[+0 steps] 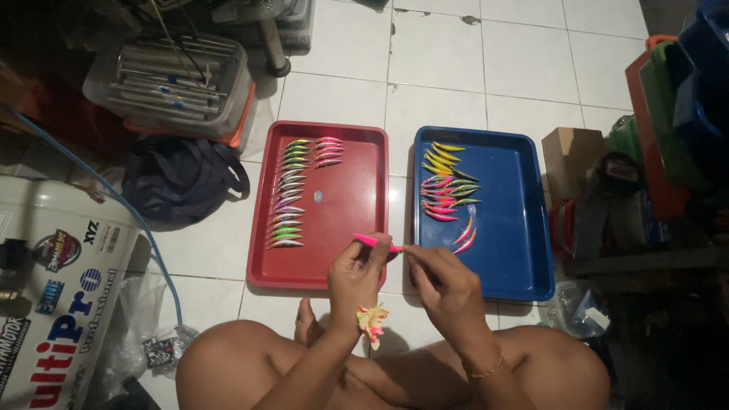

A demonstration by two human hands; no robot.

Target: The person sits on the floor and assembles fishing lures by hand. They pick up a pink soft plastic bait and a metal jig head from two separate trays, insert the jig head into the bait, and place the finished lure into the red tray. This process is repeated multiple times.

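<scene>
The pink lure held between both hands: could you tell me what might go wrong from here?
The pink lure is pinched only at fingertips by the left hand and right hand over the gap between the red tray and blue tray; it could slip onto the tiled floor. A reaching hand might scatter the lure rows.

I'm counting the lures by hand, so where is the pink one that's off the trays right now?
The pink lure is held between the left hand and right hand, low centre, over the gap between red tray and blue tray.
</scene>
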